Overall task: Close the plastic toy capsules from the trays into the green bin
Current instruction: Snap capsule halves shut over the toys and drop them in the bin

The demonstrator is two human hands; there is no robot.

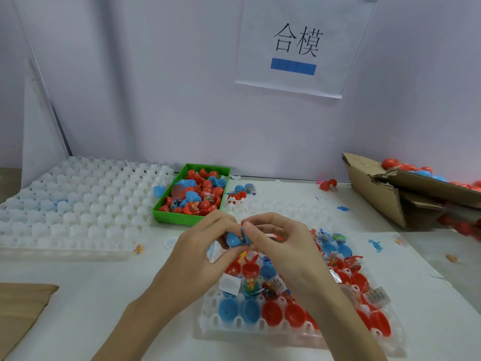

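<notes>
Both hands, left (205, 246) and right (273, 238), pinching one blue capsule (235, 238) above the white tray (260, 328), near the green bin (166, 216); could pop apart or drop if squeezed crooked.

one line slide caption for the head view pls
Both hands, left hand and right hand, press a blue capsule shut above the tray.

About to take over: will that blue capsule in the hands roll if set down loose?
Probably: the blue capsule looks rounded and smooth, so it may roll on the flat table. It seems light, thin plastic, pinched easily by both hands' fingertips.
</notes>
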